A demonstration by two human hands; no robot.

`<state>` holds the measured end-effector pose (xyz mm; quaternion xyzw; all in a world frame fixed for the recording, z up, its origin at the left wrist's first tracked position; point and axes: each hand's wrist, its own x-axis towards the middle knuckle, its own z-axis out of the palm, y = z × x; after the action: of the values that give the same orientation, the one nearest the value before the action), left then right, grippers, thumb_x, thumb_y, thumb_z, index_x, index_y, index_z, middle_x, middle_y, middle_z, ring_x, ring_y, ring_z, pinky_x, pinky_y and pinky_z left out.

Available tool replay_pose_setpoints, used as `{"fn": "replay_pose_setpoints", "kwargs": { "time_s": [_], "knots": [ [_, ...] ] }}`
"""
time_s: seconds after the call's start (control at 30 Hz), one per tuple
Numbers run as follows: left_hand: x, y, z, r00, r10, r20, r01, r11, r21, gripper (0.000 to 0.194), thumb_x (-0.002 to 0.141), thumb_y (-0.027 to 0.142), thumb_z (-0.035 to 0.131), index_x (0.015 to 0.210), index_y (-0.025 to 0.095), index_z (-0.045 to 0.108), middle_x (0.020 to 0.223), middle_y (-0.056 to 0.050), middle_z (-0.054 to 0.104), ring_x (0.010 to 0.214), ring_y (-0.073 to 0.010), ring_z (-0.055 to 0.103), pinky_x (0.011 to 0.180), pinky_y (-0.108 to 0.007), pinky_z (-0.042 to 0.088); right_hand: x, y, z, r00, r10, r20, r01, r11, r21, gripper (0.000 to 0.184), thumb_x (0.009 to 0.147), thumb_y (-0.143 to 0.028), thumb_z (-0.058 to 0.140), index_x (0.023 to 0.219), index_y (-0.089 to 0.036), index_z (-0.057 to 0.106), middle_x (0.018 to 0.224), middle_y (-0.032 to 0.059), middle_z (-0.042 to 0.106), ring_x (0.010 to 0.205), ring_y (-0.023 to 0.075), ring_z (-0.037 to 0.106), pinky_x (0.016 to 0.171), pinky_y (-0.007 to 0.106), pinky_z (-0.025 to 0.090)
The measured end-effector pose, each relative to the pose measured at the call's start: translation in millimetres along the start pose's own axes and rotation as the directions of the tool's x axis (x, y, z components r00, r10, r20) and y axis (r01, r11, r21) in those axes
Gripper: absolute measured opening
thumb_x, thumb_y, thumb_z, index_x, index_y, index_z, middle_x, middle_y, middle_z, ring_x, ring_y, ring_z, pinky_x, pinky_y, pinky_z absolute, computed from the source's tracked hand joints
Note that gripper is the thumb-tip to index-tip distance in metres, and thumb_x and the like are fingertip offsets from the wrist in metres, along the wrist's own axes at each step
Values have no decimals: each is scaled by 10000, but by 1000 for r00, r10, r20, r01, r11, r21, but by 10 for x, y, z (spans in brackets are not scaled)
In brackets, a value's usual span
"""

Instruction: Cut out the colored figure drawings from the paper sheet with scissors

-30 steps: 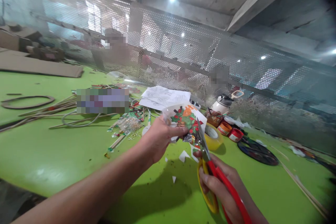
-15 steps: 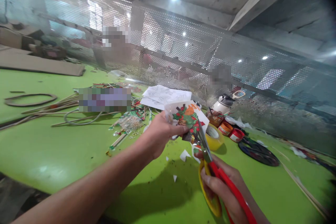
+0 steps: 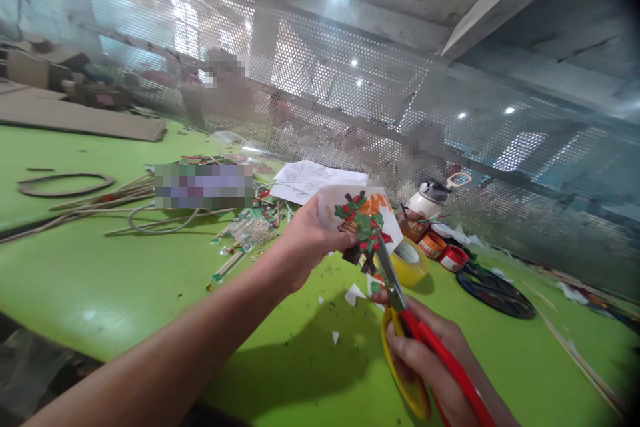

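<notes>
A white paper point(image 3: 387, 217) painted with green leaves, red berries and an orange shape is pinched in my left hand point(image 3: 310, 240), thumb on top. My right hand point(image 3: 425, 353) is wrapped round the scissors point(image 3: 395, 280), which have one red and one yellow handle. Their blades point up and away and lie against the paper's right part, at the edge of the painted shape. A small painted strip point(image 3: 376, 283) shows below the blades, close to my right fingertips; whether it is joined to the paper I cannot tell. White paper scraps point(image 3: 355, 294) lie on the green table point(image 3: 165, 340) below.
A roll of clear yellowish tape point(image 3: 413, 263) sits just behind the scissors. Beyond are paint jars point(image 3: 453, 257), a black palette point(image 3: 495, 290) and a white bottle point(image 3: 425, 203). Sticks and beads point(image 3: 250, 233), drawing sheets point(image 3: 320, 180) and cardboard point(image 3: 85, 121) lie left and back.
The paper has tilted slightly in my left hand, and more of its dark lower edge shows. The scissors stay against it. The whole view has shifted a little.
</notes>
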<state>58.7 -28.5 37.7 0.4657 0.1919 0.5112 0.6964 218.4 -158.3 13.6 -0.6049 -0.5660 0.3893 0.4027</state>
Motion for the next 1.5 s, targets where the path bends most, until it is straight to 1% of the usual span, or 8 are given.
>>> {"fn": "replay_pose_setpoints", "kwargs": {
  "time_s": [0.17,0.3,0.4,0.6,0.8,1.1,1.33,1.5],
  "knots": [
    [13,2,-14,999,9,-33,-9,1000,-1,608,543,-3,764,1088,140,538,933,-87,682,753,-197,667,720,-332,527,-8,5,11,1000,1,-22,-1,1000,14,440,808,-424,540,1117,-113,578,584,-64,415,480,114,378,484,265,288],
    [2,24,-1,994,-12,-112,10,1000,-12,865,530,3,803,1296,175,439,933,-84,685,743,-198,668,714,-340,530,2,31,4,1000,19,-9,-19,1000,15,435,797,-418,550,1106,-113,589,579,-56,424,484,120,368,479,265,306],
    [-8,44,10,989,-33,-146,32,999,-13,944,530,-6,810,1357,187,397,927,-77,689,736,-194,670,713,-335,532,7,53,-4,999,31,6,-31,1000,0,455,806,-413,526,1133,-101,577,576,-56,407,490,130,368,483,272,313],
    [-2,36,2,988,-41,-146,38,999,-23,907,547,-11,804,1347,174,419,911,-80,695,734,-192,676,726,-334,534,15,75,20,997,64,-30,-65,998,-13,499,785,-434,518,1149,-99,577,561,-76,362,473,119,337,482,272,275],
    [4,26,-6,992,-38,-122,37,999,-11,813,574,26,815,1297,175,474,885,-87,707,735,-195,682,759,-352,532,29,119,40,995,77,-66,-80,996,-45,500,751,-499,521,1090,-142,610,555,-63,375,445,124,353,452,271,297],
    [21,-9,-36,993,-9,-115,8,1000,-7,781,561,53,831,1265,156,510,871,-84,702,743,-195,679,752,-337,520,6,58,60,994,73,-84,-75,997,-26,442,731,-467,552,1038,-159,628,533,-76,393,431,104,346,443,257,295],
    [34,-34,-42,992,-18,-127,17,1000,-8,775,571,64,827,1269,141,499,941,-95,693,782,-189,666,780,-336,503,14,38,47,994,69,-80,-72,996,-43,475,727,-443,549,1083,-133,598,511,-87,398,429,100,348,448,257,297],
    [46,-63,-56,994,10,-108,-13,1000,-22,596,594,78,810,1140,124,576,943,-87,697,736,-161,656,710,-291,502,43,37,47,987,131,-88,-133,991,-9,446,699,-385,571,1062,-131,621,482,-86,415,402,103,356,431,258,323]
  ]
}}
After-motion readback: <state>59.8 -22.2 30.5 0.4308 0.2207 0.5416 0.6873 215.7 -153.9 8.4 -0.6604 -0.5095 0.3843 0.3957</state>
